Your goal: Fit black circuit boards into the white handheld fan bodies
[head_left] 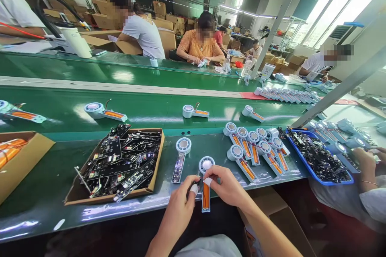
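Note:
Both my hands meet on a small handheld fan half-shell lying at the near edge of the green bench; it has a round white head and a long handle with an orange battery inside. My left hand pinches its left side with taped fingertips. My right hand grips the neck just below the round head, fingers curled. Another fan shell holding a dark circuit board lies just left of them.
A cardboard tray of black circuit boards sits to the left, a box with orange batteries at far left. Several fan shells lie to the right, beside a blue tray of boards and a neighbour's hand. More shells ride the green conveyor; people work opposite.

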Motion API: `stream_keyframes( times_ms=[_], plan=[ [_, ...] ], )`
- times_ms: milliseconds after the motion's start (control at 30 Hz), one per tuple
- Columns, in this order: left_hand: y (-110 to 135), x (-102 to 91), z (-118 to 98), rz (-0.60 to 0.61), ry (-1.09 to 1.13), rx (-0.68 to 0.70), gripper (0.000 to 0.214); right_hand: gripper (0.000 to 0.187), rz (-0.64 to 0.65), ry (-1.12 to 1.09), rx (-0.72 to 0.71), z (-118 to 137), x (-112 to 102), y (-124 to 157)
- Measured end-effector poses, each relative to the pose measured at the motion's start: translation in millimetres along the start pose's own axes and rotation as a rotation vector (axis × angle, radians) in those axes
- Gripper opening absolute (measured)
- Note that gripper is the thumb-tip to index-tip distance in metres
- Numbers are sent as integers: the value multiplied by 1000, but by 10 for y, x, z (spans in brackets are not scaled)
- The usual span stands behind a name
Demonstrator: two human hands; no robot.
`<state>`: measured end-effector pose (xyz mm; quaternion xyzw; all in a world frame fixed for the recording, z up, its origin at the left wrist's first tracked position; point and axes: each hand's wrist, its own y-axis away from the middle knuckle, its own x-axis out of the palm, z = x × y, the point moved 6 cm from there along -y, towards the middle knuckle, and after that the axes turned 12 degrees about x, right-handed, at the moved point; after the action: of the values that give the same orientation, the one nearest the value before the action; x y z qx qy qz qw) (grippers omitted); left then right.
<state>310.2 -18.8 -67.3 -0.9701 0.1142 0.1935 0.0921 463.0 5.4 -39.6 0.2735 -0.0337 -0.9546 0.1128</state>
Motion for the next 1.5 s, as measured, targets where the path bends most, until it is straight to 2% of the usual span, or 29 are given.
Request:
stream_keyframes(
  times_ms=[167,267,467,567,700,867,967,1133,1200,1300,1367,1500],
  plan=[
    [-66,82,-7,4,115,-23,37,12,-40,-49,-74,6,15,55],
    [-97,123,31,-7,172,-58,35,14,-46,-28,-88,-16,24,71],
    [-59,69,-30,-155,12,35,26,20,-62,111,-191,-6,49,106],
    [-19,60,-35,-162,-26,64,25,20,-64,84,-154,-1,31,87],
    [24,26,55,-153,-19,10,28,17,-99,-7,-70,-3,-10,41],
    [37,-17,33,-126,-87,3,28,20,-194,93,-163,57,26,52],
    [34,-29,-37,-130,-104,48,28,23,-211,111,-137,40,70,57],
    [79,-26,-53,-232,-87,116,30,22,-275,84,-123,36,132,86],
    [99,-6,-16,-246,-42,88,30,19,-289,1,-104,16,149,96],
    [106,42,56,-194,84,0,32,15,-292,-94,-79,-25,159,107],
    [99,15,41,-205,65,40,32,16,-307,-39,-120,-25,162,124],
    [100,-31,-49,-246,-122,227,30,21,-383,180,-247,-13,198,170]
  ],
)
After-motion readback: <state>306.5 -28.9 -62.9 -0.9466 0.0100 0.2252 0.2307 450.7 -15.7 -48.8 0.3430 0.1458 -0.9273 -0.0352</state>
